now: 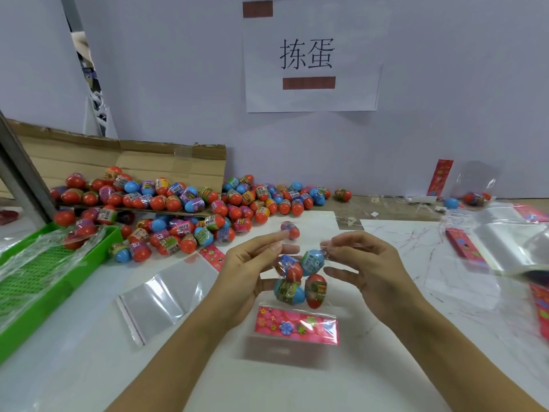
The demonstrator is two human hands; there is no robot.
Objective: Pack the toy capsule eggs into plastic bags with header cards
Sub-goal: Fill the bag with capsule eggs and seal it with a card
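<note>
Bag [297,289] hangs upright — card [296,327] lowest; both hands [252,269] [368,272] grip pinching its top

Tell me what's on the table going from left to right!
Green tray → empty clear bag → left hand → bag of eggs → right hand → stack of clear bags.

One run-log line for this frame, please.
stage: filling bag | left hand: pinches bag top | right hand: pinches bag top | bag: four eggs, header card at bottom, held above table
</note>
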